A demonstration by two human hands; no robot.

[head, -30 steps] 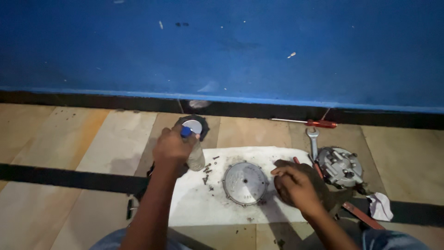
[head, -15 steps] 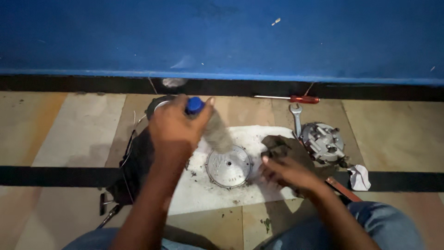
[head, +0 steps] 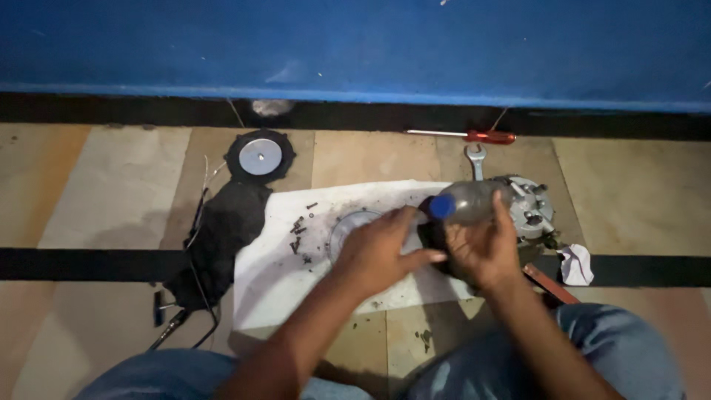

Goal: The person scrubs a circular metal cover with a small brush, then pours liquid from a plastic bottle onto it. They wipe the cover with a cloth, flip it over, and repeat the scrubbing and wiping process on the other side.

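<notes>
Fingers of my right hand (head: 481,255) are wrapped round a clear plastic bottle (head: 474,201) with a blue cap (head: 442,207), which lies tilted on its side across the top of that hand, cap pointing toward my left hand. Under the same fingers I hold something dark against the palm, though I cannot tell what it is. My left hand (head: 381,248) has come across to meet it: its fingers are curled loosely together, the thumb stretched out and touching the dark thing just below the blue cap. Whether the left fingers actually grip anything I cannot tell.

Beneath and just behind my left fingers a round grey metal disc (head: 346,222) lies on a white cloth (head: 281,285) spread on the tiled floor (head: 96,192). Left of those fingers, on the cloth, sits a scatter of small dark screws (head: 298,228). Beyond the right fingers, touching the far side of the bottle in this view, is a round metal engine part (head: 533,206), and a spanner (head: 475,157) lies just past it. Farther off, by the blue wall (head: 355,44), rests a red-handled screwdriver (head: 474,136). A crumpled white rag (head: 576,264) lies right of my right hand. Well to the left of both hands are a black round cover with a silver centre (head: 260,155) and a black cloth (head: 222,237).
</notes>
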